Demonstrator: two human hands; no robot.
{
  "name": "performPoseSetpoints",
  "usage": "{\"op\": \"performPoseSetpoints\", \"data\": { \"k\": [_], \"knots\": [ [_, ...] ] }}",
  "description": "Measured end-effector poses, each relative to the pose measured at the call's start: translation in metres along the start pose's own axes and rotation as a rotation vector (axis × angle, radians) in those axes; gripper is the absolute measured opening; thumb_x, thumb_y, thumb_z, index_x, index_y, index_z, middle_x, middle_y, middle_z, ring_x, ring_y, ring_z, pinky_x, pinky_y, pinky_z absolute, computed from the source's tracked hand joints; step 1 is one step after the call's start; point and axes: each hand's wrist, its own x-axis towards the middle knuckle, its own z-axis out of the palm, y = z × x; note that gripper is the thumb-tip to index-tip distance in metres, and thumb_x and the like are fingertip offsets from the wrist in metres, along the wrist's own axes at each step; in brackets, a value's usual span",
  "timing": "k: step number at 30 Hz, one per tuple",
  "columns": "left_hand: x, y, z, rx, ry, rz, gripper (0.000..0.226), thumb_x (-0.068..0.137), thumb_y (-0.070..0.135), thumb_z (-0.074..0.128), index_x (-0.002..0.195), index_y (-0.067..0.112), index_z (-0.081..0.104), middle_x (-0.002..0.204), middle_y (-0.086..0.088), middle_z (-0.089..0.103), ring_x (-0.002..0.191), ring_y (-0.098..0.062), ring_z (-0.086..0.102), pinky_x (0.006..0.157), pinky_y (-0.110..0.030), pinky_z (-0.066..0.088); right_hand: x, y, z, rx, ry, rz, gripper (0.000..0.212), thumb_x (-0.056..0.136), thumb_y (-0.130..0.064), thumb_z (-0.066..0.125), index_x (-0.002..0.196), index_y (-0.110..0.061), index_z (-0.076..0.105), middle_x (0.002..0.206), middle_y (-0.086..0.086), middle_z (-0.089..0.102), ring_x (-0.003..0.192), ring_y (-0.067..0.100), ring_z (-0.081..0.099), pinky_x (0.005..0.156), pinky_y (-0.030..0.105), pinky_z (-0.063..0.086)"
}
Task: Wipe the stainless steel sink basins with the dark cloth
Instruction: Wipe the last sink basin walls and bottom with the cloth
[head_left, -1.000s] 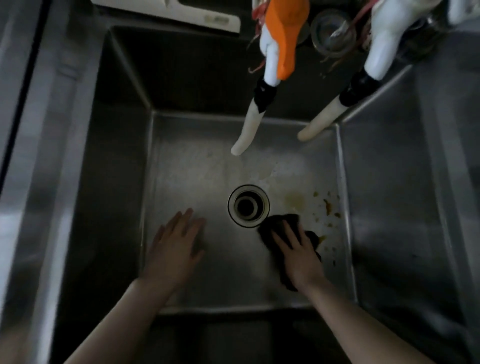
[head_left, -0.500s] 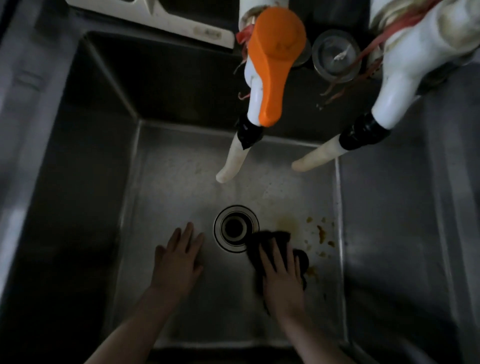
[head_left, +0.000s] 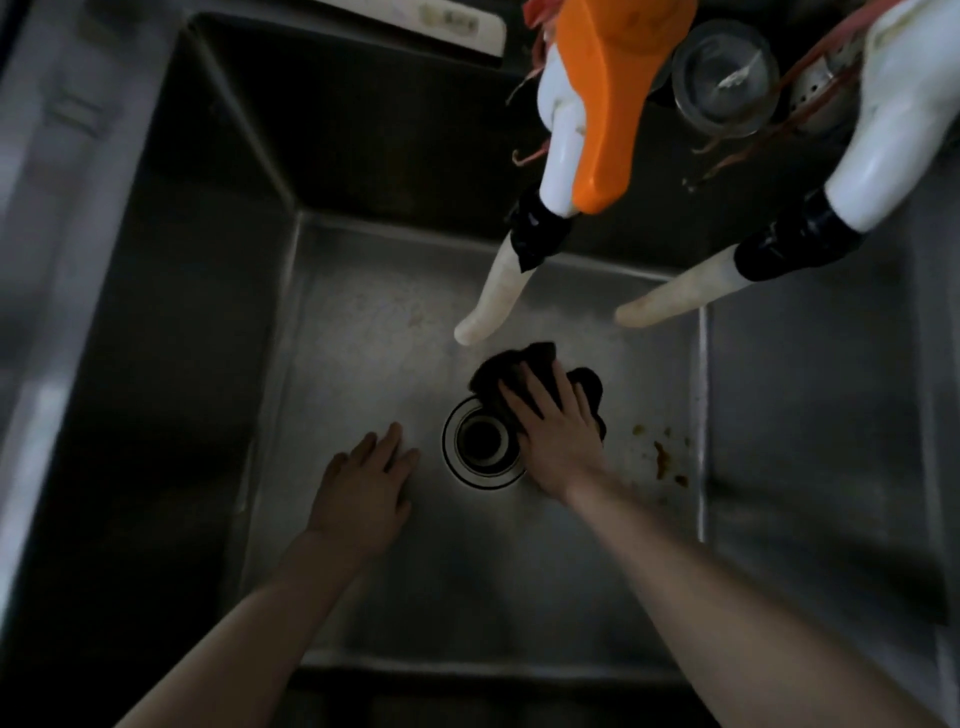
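Wiping under way on the floor of the square stainless steel sink basin (head_left: 363, 338). Bunched dark cloth (head_left: 524, 358) down on that floor, just beyond the round metal drain opening (head_left: 483, 441) and touching its far-right rim, almost beneath the tips of the two white tapered tap spouts (head_left: 493, 306). Pinned there by the right hand (head_left: 558, 431), laid palm-down with fingers straight and a little spread, not curled round the fabric. Probably flattened this way to spread pressure over a wide patch of steel and to slide rather than lift.

Left hand (head_left: 363, 488) flat on bare steel left of the drain, fingers straight and close together, holding nothing. Most likely planted as a prop for leaning into so deep a basin.

Brown dried splatter (head_left: 662, 460) near the right wall, apart from the cloth and not yet reached, so clearly more to do on this floor. Orange lever tap handle (head_left: 608, 104) overhead, well above both hands and out of the way. Worth minding: loose cloth edges close to the open drain.
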Motion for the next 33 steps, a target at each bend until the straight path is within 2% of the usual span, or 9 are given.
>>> {"op": "performPoseSetpoints", "data": {
  "k": [4,6,9,12,17,19,22,28,33],
  "knots": [
    [-0.001,-0.001,-0.003,0.001,-0.031,0.007,0.062,0.092,0.033,0.050,0.148,0.025,0.026,0.162,-0.002,0.002,0.147,-0.029,0.013,0.112,-0.048,0.024,-0.082,-0.009,0.043,-0.013,0.039,0.041,0.065,0.082,-0.032,0.058,0.144,-0.031,0.038,0.157,0.002,0.026,0.143,0.039,0.015,0.113,0.055,0.024],
    [-0.002,-0.002,0.001,-0.026,-0.002,-0.001,0.061,0.089,0.030,0.056,0.145,0.022,0.035,0.161,-0.005,0.010,0.145,-0.032,0.019,0.110,-0.050,0.028,-0.120,-0.025,0.066,-0.019,-0.002,-0.031,0.075,0.073,-0.033,0.073,0.141,-0.032,0.041,0.155,0.002,0.030,0.142,0.039,0.016,0.113,0.055,0.023],
    [-0.004,-0.005,0.007,-0.006,0.014,0.041,0.062,0.072,0.024,0.074,0.131,0.016,0.055,0.152,-0.012,0.035,0.132,-0.039,0.043,0.094,-0.055,0.045,-0.144,-0.055,0.085,-0.008,-0.050,-0.200,0.078,0.070,-0.033,0.075,0.140,-0.038,0.041,0.157,-0.003,0.025,0.144,0.037,0.014,0.111,0.052,0.017],
    [-0.007,-0.013,0.011,0.021,0.042,0.036,0.065,0.059,0.021,0.081,0.121,0.012,0.063,0.142,-0.016,0.048,0.120,-0.039,0.055,0.084,-0.054,0.051,-0.116,-0.073,0.074,0.035,0.023,-0.237,0.074,0.075,-0.029,0.070,0.142,-0.037,0.039,0.157,-0.003,0.024,0.144,0.038,0.018,0.114,0.055,0.019],
    [-0.018,-0.031,0.013,0.035,0.068,-0.022,0.057,0.070,0.028,0.064,0.124,0.012,0.060,0.142,-0.018,0.048,0.120,-0.040,0.054,0.086,-0.055,0.050,-0.028,-0.067,0.041,0.035,0.112,-0.009,0.073,0.077,-0.023,0.068,0.144,-0.025,0.040,0.137,0.006,0.054,0.137,0.037,0.036,0.110,0.050,0.020],
    [-0.019,-0.035,0.013,0.022,0.066,-0.035,0.056,0.073,0.025,0.069,0.126,0.012,0.059,0.143,-0.018,0.046,0.122,-0.041,0.052,0.088,-0.056,0.049,-0.020,-0.061,0.040,0.055,0.110,0.023,0.072,0.077,-0.015,0.065,0.144,-0.022,0.041,0.129,0.006,0.060,0.136,0.036,0.037,0.111,0.050,0.021],
    [-0.019,-0.037,0.013,-0.017,0.064,-0.032,0.058,0.074,0.026,0.065,0.130,0.012,0.055,0.146,-0.018,0.043,0.126,-0.042,0.048,0.093,-0.057,0.048,-0.038,-0.068,0.046,0.063,0.114,-0.010,0.069,0.076,-0.013,0.067,0.141,-0.024,0.046,0.145,0.005,0.046,0.139,0.036,0.031,0.112,0.055,0.018],
    [-0.025,-0.032,0.013,-0.059,0.014,-0.027,0.066,0.069,0.021,0.075,0.131,0.014,0.055,0.145,-0.016,0.044,0.125,-0.041,0.049,0.092,-0.055,0.049,-0.134,-0.071,0.086,-0.115,0.022,-0.375,0.051,0.079,-0.030,0.041,0.127,-0.041,0.053,0.155,-0.009,0.029,0.144,0.032,0.019,0.101,0.059,0.037],
    [-0.026,-0.043,0.012,-0.032,0.068,-0.055,0.054,0.072,0.018,0.058,0.125,0.011,0.060,0.138,-0.015,0.053,0.118,-0.038,0.057,0.086,-0.054,0.052,-0.144,-0.075,0.098,-0.176,-0.023,-0.579,0.055,0.075,-0.038,0.062,0.128,-0.046,0.049,0.157,-0.012,0.021,0.145,0.026,0.013,0.104,0.054,0.032]
  ]
}}
